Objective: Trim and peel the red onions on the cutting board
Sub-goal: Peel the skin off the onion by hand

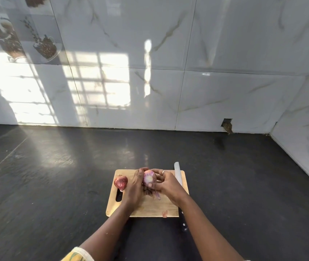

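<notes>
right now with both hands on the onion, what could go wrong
The knife lies along the right edge of the cutting board, beside the right hand; a slip while peeling the held onion could brush the blade. The unpeeled onion sits by the left edge and might roll off if nudged.

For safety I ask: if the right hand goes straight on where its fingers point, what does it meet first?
The partly peeled onion, which the right hand touches; just behind it, probably, the left hand.
</notes>
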